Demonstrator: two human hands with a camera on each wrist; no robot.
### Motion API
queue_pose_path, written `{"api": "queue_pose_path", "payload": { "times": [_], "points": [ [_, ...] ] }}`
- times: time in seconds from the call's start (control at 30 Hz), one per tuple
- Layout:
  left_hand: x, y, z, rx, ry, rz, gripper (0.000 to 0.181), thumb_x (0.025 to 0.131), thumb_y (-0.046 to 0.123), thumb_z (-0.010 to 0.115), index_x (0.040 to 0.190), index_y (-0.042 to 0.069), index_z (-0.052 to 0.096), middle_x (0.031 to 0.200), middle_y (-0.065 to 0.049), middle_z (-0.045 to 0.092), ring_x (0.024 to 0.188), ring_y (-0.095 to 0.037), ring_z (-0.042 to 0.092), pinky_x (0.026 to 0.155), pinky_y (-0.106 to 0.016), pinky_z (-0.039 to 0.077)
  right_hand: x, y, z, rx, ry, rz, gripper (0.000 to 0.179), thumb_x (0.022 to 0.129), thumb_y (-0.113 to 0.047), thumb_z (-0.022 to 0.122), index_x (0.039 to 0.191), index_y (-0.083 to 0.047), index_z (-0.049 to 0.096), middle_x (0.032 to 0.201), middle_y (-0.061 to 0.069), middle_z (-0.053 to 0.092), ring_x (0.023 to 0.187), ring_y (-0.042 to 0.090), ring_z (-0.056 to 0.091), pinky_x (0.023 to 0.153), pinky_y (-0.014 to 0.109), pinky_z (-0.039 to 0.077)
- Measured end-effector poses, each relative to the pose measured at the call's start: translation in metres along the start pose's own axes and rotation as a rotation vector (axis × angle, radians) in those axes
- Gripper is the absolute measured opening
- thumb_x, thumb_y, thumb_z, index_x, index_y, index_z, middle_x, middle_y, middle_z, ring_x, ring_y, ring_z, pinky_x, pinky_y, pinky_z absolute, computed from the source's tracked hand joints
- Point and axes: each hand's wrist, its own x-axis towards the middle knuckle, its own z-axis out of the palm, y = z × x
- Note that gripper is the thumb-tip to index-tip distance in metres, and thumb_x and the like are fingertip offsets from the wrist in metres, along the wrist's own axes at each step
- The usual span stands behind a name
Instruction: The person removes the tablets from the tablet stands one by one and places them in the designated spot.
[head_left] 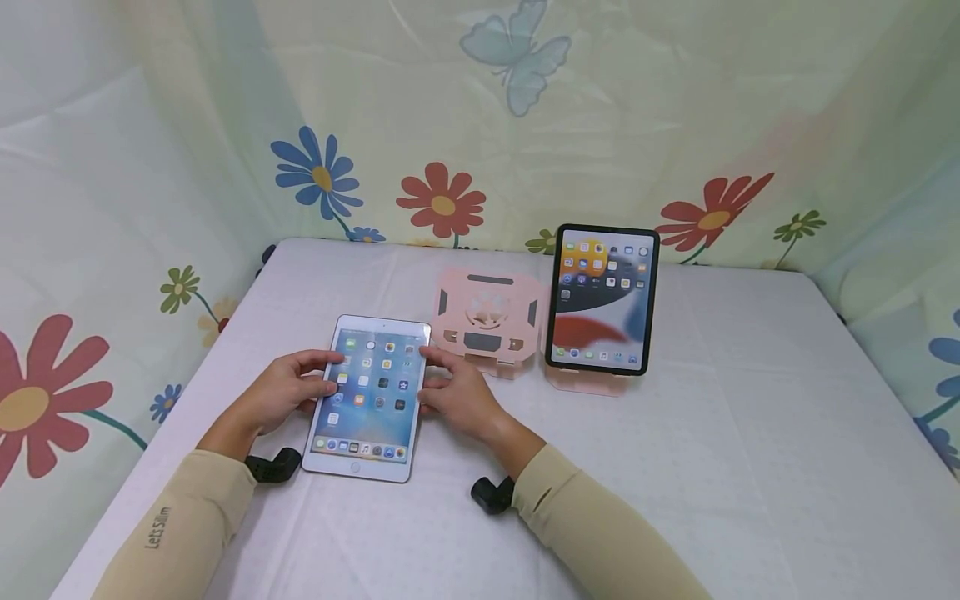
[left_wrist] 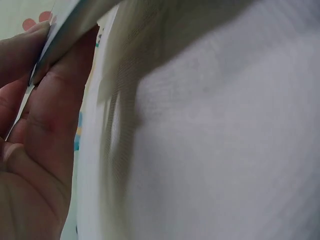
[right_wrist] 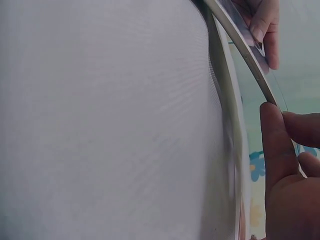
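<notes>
A white tablet [head_left: 369, 398] with its screen lit is held between both hands at the left of the table, in the head view. The left hand [head_left: 288, 390] grips its left edge, with fingers on the front and others behind. On the opposite edge, the right hand [head_left: 461, 396] pinches the side. The right wrist view shows the tablet's thin edge [right_wrist: 250, 57] between finger and thumb, off the cloth. To the right of it stands a pink folding stand [head_left: 489, 321] with cut-outs. Beside that, a black-framed tablet [head_left: 603, 298] leans upright on another pink stand [head_left: 587, 383].
A white cloth covers the table [head_left: 750, 467]. Floral curtains [head_left: 600, 108] hang behind it and at both sides. Black wrist cameras [head_left: 492, 496] sit below each hand, near the tabletop.
</notes>
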Motion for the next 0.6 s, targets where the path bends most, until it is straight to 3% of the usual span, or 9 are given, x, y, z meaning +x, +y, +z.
{"api": "queue_pose_path", "payload": {
  "times": [0.6],
  "points": [
    [0.0, -0.0017, -0.0012, 0.006, 0.002, -0.035, 0.05, 0.095, 0.011, 0.069, 0.141, 0.005, 0.053, 0.148, -0.023, 0.043, 0.101, -0.026, 0.064, 0.077, -0.028, 0.056, 0.0003, -0.0007, 0.0064, -0.056, 0.028, 0.009, 0.062, 0.089, 0.007, 0.063, 0.148, -0.006, 0.048, 0.143, 0.013, 0.052, 0.092, 0.017, 0.067, 0.075, 0.026, 0.058]
  ]
}}
